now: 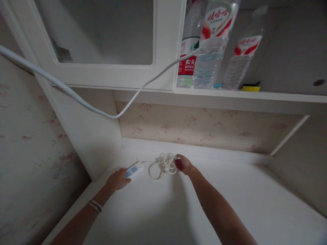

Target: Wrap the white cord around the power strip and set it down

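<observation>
My left hand point(119, 179) is closed around the near end of a white power strip point(134, 170) with blue socket faces, which lies on the white surface. From the strip's far end a thin cream power cord point(167, 165) runs into a loose tangle of loops. At the right edge of that tangle, my right hand point(185, 165) has its fingers curled in on the cord. A dark reddish patch shows under these fingers; whether it is an object or the shaded palm is unclear.
A white cable point(112, 116) sags across the upper view, in front of the cabinet door point(102, 75). On the open shelf point(281, 96) stand several plastic bottles point(209, 64) and a small yellow item point(251, 88). A side panel point(89, 132) and papered wall point(189, 124) enclose the white desktop point(153, 211).
</observation>
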`<state>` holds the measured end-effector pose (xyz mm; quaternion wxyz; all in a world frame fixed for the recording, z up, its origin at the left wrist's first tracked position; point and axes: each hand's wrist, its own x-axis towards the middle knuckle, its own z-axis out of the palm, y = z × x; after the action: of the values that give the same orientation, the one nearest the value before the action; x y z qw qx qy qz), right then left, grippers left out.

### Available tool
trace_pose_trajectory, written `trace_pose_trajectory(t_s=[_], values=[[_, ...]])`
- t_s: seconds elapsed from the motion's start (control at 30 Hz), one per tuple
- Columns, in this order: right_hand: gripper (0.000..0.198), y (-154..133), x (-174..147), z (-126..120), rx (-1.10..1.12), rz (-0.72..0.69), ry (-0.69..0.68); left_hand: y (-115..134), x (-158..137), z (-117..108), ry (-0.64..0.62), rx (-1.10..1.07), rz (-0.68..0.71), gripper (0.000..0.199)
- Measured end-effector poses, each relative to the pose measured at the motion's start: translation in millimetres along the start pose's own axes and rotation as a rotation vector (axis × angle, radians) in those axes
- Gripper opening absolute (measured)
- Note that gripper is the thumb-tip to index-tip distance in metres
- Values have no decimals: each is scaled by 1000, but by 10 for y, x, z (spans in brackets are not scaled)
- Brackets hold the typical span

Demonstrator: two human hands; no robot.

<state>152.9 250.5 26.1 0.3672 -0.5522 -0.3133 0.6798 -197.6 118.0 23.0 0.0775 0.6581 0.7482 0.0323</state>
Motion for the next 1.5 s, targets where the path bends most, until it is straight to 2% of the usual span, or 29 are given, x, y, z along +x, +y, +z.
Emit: trace_pose_trajectory(t_s=[0.13,0.23,0.37,0.5,0.6,0.7,0.73,0.8,0.83,0.93,1.07,1.17,1.27,1.4,1.5], values=[[24,40,-32,37,35,-137,105,8,-27,52,41,30,-84,31],[18,229,-246,-36,-10,-224,164,94,32,79,103,52,-140,35],[27,694,-747,-166,-93,-278,105,205,89,85,161,59,-180,38],[37,1282,-1282,-275,-189,-330,12,305,-13,69,224,67,-188,42],[43,1613,-1559,-340,-322,-441,75,439,-187,66,306,51,-155,42],[48,1755,-1691,-364,-417,-545,164,674,-390,123,347,-194,-44,30],[50,1768,-1707,-362,-450,-565,170,778,-461,165,319,-335,5,23],[50,1770,-1715,-350,-539,-592,150,1017,-614,283,265,-437,58,10],[50,1765,-1713,-342,-594,-598,135,1150,-697,354,240,-480,74,11],[48,1755,-1716,-320,-736,-608,119,1561,-966,570,123,-636,138,28],[45,1752,-1754,-307,-765,-634,140,1964,-1264,749,-54,-867,255,45],[43,1754,-1767,-308,-804,-647,122,2054,-1361,793,-176,-1007,296,49],[41,1749,-1741,-291,-814,-626,142,2027,-1368,791,-254,-1087,283,50],[41,1708,-1692,-167,-755,-578,259,1982,-1335,760,-349,-1223,231,50],[43,1681,-1669,-26,-564,-559,363,1979,-1315,764,-393,-1322,184,49]])
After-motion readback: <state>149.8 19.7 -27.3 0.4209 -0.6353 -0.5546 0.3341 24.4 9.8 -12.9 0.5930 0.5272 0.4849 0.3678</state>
